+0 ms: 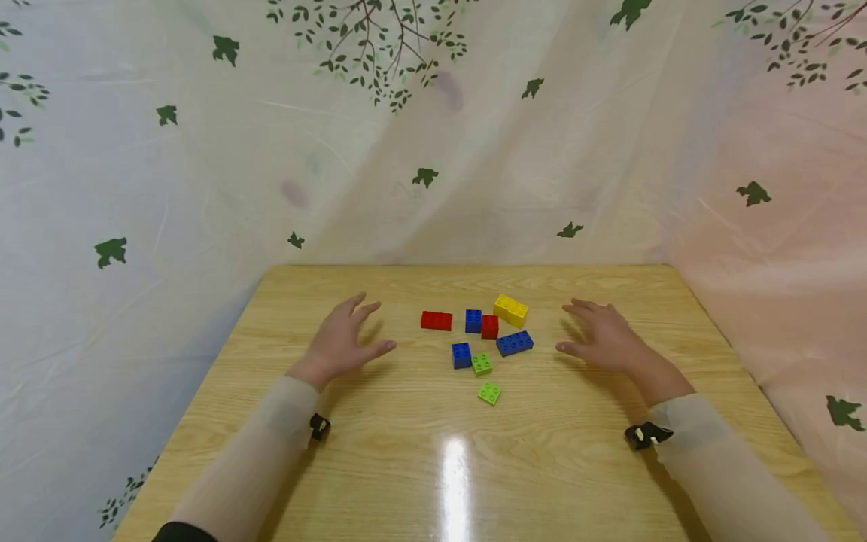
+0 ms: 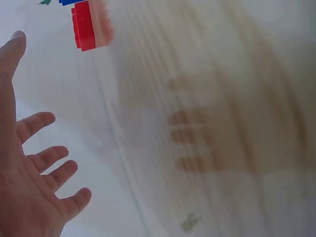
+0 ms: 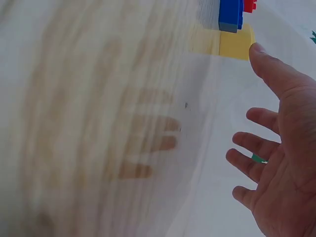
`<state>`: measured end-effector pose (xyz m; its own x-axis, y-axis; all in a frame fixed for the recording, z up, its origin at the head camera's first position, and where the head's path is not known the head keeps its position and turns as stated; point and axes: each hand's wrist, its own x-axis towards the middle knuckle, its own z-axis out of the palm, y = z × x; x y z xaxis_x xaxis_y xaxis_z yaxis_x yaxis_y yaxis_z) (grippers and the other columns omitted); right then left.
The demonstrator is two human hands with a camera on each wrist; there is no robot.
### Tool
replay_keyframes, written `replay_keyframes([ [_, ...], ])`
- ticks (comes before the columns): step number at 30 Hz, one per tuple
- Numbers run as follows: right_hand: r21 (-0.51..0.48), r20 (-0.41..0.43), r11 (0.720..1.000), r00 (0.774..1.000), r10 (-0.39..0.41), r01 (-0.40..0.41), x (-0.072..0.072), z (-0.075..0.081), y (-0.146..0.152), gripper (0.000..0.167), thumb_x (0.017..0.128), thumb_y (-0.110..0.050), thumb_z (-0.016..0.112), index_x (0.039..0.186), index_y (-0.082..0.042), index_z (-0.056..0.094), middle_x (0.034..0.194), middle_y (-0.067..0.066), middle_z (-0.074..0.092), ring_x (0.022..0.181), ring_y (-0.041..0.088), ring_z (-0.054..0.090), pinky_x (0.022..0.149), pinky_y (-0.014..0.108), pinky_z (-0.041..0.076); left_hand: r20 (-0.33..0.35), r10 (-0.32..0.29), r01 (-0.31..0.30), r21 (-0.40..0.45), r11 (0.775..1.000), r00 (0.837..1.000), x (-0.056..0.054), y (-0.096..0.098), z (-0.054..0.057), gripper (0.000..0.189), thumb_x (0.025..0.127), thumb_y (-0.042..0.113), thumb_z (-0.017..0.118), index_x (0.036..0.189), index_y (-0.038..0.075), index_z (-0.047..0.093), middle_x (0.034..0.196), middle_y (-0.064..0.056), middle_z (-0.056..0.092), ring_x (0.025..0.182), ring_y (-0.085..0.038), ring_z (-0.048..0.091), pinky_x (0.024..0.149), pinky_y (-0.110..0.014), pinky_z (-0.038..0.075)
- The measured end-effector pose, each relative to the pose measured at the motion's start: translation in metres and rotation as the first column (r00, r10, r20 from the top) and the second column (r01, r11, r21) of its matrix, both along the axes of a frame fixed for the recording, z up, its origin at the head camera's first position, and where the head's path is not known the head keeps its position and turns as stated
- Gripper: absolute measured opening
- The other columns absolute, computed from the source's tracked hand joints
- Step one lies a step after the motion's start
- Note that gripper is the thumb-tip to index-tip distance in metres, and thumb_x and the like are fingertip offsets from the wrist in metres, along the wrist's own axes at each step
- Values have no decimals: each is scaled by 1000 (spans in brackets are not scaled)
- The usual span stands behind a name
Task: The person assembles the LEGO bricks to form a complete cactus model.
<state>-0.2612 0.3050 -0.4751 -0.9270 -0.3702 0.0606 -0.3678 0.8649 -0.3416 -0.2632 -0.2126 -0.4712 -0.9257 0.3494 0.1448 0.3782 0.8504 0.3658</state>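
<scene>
Both hands are apart from the toy bricks, fingers spread and holding nothing. My left hand (image 1: pixel 342 336) is left of the group, nearest the long red brick (image 1: pixel 436 321), whose end (image 2: pixel 85 25) shows in the left wrist view. On the other side, my right hand (image 1: pixel 605 336) is nearest the long blue brick (image 1: pixel 515 343) and the yellow brick (image 1: pixel 511 310). Between the hands lie a square blue brick (image 1: pixel 473 321) beside a small red brick (image 1: pixel 490 327), and another square blue brick (image 1: pixel 461 355) next to a lime green brick (image 1: pixel 482 364). A second lime green brick (image 1: pixel 489 393) lies closest to me.
The bricks lie on a wood-grain table (image 1: pixel 379 467) with a shiny light reflection near its front. Behind and around it hangs a pale cloth (image 1: pixel 488 150) printed with leaves and birds. Dark straps (image 1: pixel 648 435) are at both wrists.
</scene>
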Motion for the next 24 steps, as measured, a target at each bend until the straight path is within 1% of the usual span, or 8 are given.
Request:
replay_keyframes([
  [2,-19,16,1000,1000,3,-3,0,-1,-2,84,95,-50,76,155,0,45,161,31,36,145,56,32,118,76,13,14,-8,8,27,1000,1000,1,4,-1,91,90,70,68,158,14,46,169,-16,28,152,-43,29,119,-64,30],
  [8,-119,44,993,999,26,-20,3,-1,-13,74,95,-43,79,150,-2,53,154,27,46,140,52,42,113,72,33,46,-28,23,99,995,999,2,17,-3,87,90,65,73,156,13,50,163,-13,40,149,-40,36,118,-61,35],
  [11,-153,51,988,998,44,-36,3,1,-20,67,95,-39,79,147,-2,57,148,25,52,137,49,47,112,69,37,72,-48,36,160,986,996,3,25,-4,82,90,60,77,152,11,54,155,-10,49,144,-38,43,116,-58,39],
  [13,-162,60,986,997,50,-39,4,2,-26,63,96,-36,79,145,-2,59,145,23,55,136,48,49,112,68,38,93,-66,45,212,976,993,3,31,-5,76,90,54,80,149,10,57,149,-9,54,139,-37,49,114,-57,43],
  [15,-167,74,985,996,50,-37,4,1,-30,59,97,-33,79,144,-2,60,143,22,57,134,46,51,111,67,40,109,-93,60,269,961,990,4,36,-6,71,91,46,82,146,8,60,144,-10,59,134,-36,54,111,-56,46],
  [18,-180,97,983,994,40,-22,3,0,-36,55,97,-29,79,142,-3,62,139,20,60,130,44,55,109,65,43,137,-124,73,332,941,983,5,45,-8,64,92,38,84,142,5,63,140,-12,63,128,-34,59,108,-53,50],
  [20,-192,108,981,993,38,-17,2,-2,-39,53,97,-29,79,141,-3,63,135,19,62,127,44,58,107,65,45,154,-141,78,356,931,978,5,51,-9,61,91,35,85,139,4,64,139,-13,64,126,-32,60,107,-50,51],
  [24,-221,120,975,992,40,-12,0,-5,-43,49,97,-25,79,138,-4,65,130,14,65,123,40,61,105,62,49,195,-163,74,398,915,967,6,62,-11,57,90,31,86,136,4,66,136,-12,67,123,-28,62,107,-45,52],
])
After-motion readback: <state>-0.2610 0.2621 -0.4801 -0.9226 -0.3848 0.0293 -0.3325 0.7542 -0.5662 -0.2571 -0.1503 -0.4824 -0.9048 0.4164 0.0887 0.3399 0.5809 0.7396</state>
